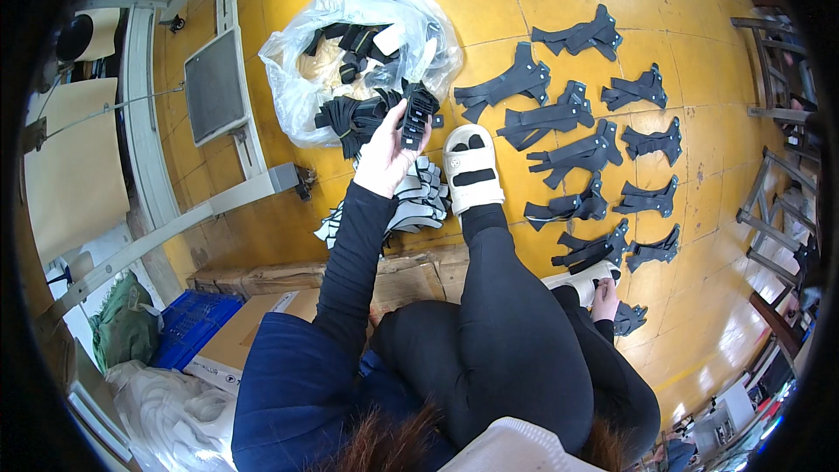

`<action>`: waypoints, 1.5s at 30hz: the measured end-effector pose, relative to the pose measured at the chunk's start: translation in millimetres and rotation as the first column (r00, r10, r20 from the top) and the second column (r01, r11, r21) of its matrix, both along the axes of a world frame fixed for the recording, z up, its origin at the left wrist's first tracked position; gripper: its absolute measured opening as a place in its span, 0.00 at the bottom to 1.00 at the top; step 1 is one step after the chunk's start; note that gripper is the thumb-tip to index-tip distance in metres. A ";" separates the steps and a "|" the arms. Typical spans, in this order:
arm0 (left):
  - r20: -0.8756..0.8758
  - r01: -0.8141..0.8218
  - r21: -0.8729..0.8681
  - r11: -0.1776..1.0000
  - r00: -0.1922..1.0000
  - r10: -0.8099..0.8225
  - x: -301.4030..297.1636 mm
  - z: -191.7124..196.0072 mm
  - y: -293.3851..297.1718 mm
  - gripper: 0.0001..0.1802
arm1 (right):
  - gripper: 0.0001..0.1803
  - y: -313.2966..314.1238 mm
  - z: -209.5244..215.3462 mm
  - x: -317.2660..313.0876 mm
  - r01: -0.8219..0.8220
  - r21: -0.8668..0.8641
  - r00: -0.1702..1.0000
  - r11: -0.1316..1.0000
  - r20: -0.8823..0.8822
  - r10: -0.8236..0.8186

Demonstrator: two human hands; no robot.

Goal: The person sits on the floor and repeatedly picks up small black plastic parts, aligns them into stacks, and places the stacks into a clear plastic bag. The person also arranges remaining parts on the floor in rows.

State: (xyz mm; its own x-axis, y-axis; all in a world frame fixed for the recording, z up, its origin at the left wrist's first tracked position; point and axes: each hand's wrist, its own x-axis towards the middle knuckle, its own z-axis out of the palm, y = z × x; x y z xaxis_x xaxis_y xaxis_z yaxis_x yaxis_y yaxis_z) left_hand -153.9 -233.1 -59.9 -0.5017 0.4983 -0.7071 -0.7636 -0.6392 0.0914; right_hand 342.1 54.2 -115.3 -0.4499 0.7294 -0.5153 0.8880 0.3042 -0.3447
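Observation:
My left hand (pixel 384 157) is closed around a bundle of black straps (pixel 418 114), their ends stacked together, just in front of a clear plastic bag (pixel 288 61). More rolled black straps (pixel 350 118) lie at the bag's near edge, beside that hand. Low at the right, beside my right shoe, my right hand (pixel 605 299) has its fingers curled; what they hold, if anything, is too small to name. A small dark strap bundle (pixel 629 319) lies on the floor next to it. Under my left forearm sits a pile of grey and white strips (pixel 424 201).
Fanned black strap bundles (pixel 572 153) lie in two columns on the yellow tiled floor (pixel 472 0) to the right. A metal frame on casters (pixel 253 188) stands at left. A blue crate (pixel 192 328) and cardboard box (pixel 240 332) sit lower left; metal racks (pixel 773 201) line the right.

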 end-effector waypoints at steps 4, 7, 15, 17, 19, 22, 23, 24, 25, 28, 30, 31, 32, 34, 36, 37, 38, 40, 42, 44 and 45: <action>-0.030 -0.009 -0.054 0.999 1.000 0.007 -2.5 -1.3 1.7 0.14 | 0.05 3.0 -5.2 -1.3 -0.007 -0.002 1.000 1.000 -0.020 0.007; -0.238 -0.007 -0.334 0.943 0.968 -0.077 -0.9 -1.0 -0.7 0.10 | 0.05 2.5 -5.7 -5.6 -0.003 0.008 1.000 1.000 -0.008 0.003; -0.443 -0.215 -0.522 0.825 0.895 -0.046 18.9 -3.5 -22.6 0.06 | 0.05 2.8 -5.4 -6.4 -0.017 0.029 0.999 0.999 -0.033 0.018; -0.371 -0.115 -0.539 0.834 0.922 -0.113 18.6 -5.2 -27.2 0.08 | 0.05 1.9 -8.7 -3.2 -0.022 0.042 0.998 0.999 -0.061 0.024; -0.291 0.008 -0.540 0.842 0.936 -0.196 9.3 0.2 -31.5 0.09 | 0.05 2.5 -8.6 -3.3 -0.020 0.042 0.998 0.999 -0.064 0.023; -0.436 -0.087 -0.663 0.743 0.852 -0.290 -33.6 -5.4 -32.0 0.07 | 0.04 2.3 -4.7 -6.7 -0.020 0.015 1.000 1.000 -0.011 0.020; -0.467 -0.143 -0.707 0.693 0.831 -0.304 -52.4 -12.3 -29.5 0.08 | 0.04 2.8 -3.7 -6.8 -0.020 0.008 1.000 1.000 0.019 0.020; -0.528 -0.163 -0.708 0.687 0.769 -0.361 -77.9 -31.9 -37.6 0.09 | 0.04 4.1 -3.7 -8.7 -0.023 0.001 0.999 1.000 0.046 0.022; -0.546 -0.195 -0.711 0.676 0.758 -0.356 -105.2 -53.4 -36.6 0.10 | 0.04 5.4 -6.7 -5.7 -0.017 -0.003 1.000 1.000 0.021 0.017; -0.482 -0.360 -0.872 0.332 0.516 -0.708 -183.0 -108.7 -43.2 0.16 | 0.04 4.6 -17.6 -0.7 -0.014 -0.025 1.000 1.000 -0.023 0.013; -0.035 -0.475 -0.871 -0.126 0.315 -0.949 -204.4 -130.9 -13.9 0.21 | 0.04 3.0 -4.4 0.1 -0.002 -0.009 0.999 1.000 0.039 0.002; 0.234 -0.588 -0.742 -0.320 0.220 -0.947 -214.5 -140.7 -6.6 0.22 | 0.04 4.2 -1.0 -0.4 -0.015 0.005 0.999 1.000 0.032 0.015; 0.245 -0.604 -0.743 -0.289 0.156 -0.957 -226.3 -149.2 0.0 0.23 | 0.04 5.8 2.1 -0.1 -0.029 0.020 0.999 0.999 0.026 0.028; 0.302 -0.631 -0.733 -0.254 0.033 -0.953 -250.0 -170.7 -4.6 0.24 | 0.04 5.3 -0.7 -0.9 -0.045 0.012 0.999 0.999 -0.002 0.045; 0.190 -0.630 -0.738 -0.242 0.150 -0.970 -271.7 -174.8 -33.4 0.24 | 0.04 4.2 -12.1 -12.6 -0.066 -0.011 0.995 0.998 -0.079 0.065; 0.129 -0.631 -0.740 -0.230 0.202 -0.971 -275.6 -170.7 -44.9 0.24 | 0.04 3.6 -16.0 -16.5 -0.078 -0.026 0.994 0.997 -0.077 0.076; 0.140 -0.641 -0.704 -0.306 0.297 -0.945 -279.1 -162.1 -61.1 0.22 | 0.04 3.1 -21.5 -22.1 -0.096 -0.044 0.992 0.994 -0.082 0.092; -0.013 -0.526 -0.838 -0.143 0.282 -0.959 -215.9 -177.8 10.7 0.18 | 0.04 4.6 8.2 1.4 -0.004 0.002 0.997 1.000 0.071 0.004; -0.220 -0.557 -0.830 0.018 0.298 -0.929 -194.5 -149.9 -0.6 0.11 | 0.04 4.5 13.6 -6.3 0.003 -0.014 0.995 1.000 0.104 -0.002; -0.211 -0.566 -0.825 0.018 0.278 -0.937 -190.8 -147.6 -32.1 0.11 | 0.04 4.1 7.3 -10.6 -0.006 -0.033 0.996 0.999 0.089 0.009; -0.182 -0.626 -0.780 0.000 0.226 -0.957 -191.3 -145.4 -44.6 0.10 | 0.04 4.4 3.5 -11.0 -0.012 -0.031 0.998 0.999 0.069 0.014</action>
State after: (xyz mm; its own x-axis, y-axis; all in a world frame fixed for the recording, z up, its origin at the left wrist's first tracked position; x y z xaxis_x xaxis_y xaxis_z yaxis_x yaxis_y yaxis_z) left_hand -345.2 -277.7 -205.3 -0.9532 0.2748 0.1261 0.2954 0.7573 0.5825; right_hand 331.1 58.7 -111.9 -0.4216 0.7070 -0.5677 0.9062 0.3059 -0.2921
